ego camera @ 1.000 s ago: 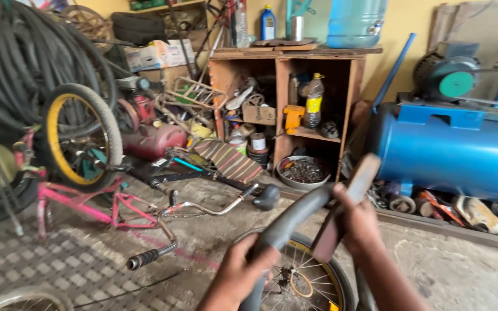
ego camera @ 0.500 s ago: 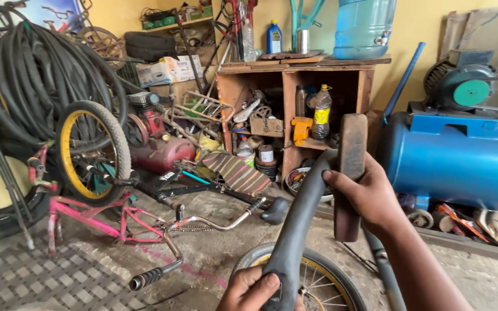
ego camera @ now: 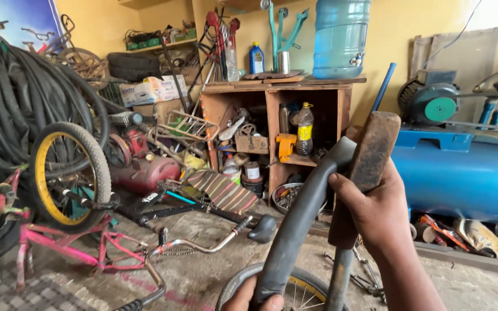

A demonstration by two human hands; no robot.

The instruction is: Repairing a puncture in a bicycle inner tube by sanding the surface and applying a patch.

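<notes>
- The right hand [ego camera: 376,210] is closed around a rusty brown block-shaped tool [ego camera: 367,170], holding it upright at about 3 o'clock from the frame's centre; the tool's top end rises clear above the fingers.
- The left hand [ego camera: 255,298] sits at 6 o'clock, at the bottom edge, with fingers wrapped around the lower end of a grey inner tube [ego camera: 301,222]; only part of the hand shows.
- The inner tube arcs up from the left hand toward 1 o'clock and meets the brown tool at the right hand; a second run of it drops straight down below that hand.
- Just behind the left hand, a bicycle wheel [ego camera: 295,291] with a yellow rim and spokes lies low at 6 o'clock.
- At 9 o'clock a pink bicycle frame [ego camera: 67,245] lies on the concrete floor [ego camera: 203,276], with a yellow-rimmed tyre [ego camera: 67,173] standing above it.
- Chrome handlebars [ego camera: 203,245] with a black grip lie near the pink frame, toward 7 o'clock.
- A heap of black hoses [ego camera: 24,109] hangs at 10 o'clock.
- A wooden shelf unit [ego camera: 278,126] stands at 12 o'clock, filled with bottles and tins, with a large blue water jug [ego camera: 341,37] on top.
- A blue compressor tank [ego camera: 462,178] lies at 3 o'clock, behind the right hand.
</notes>
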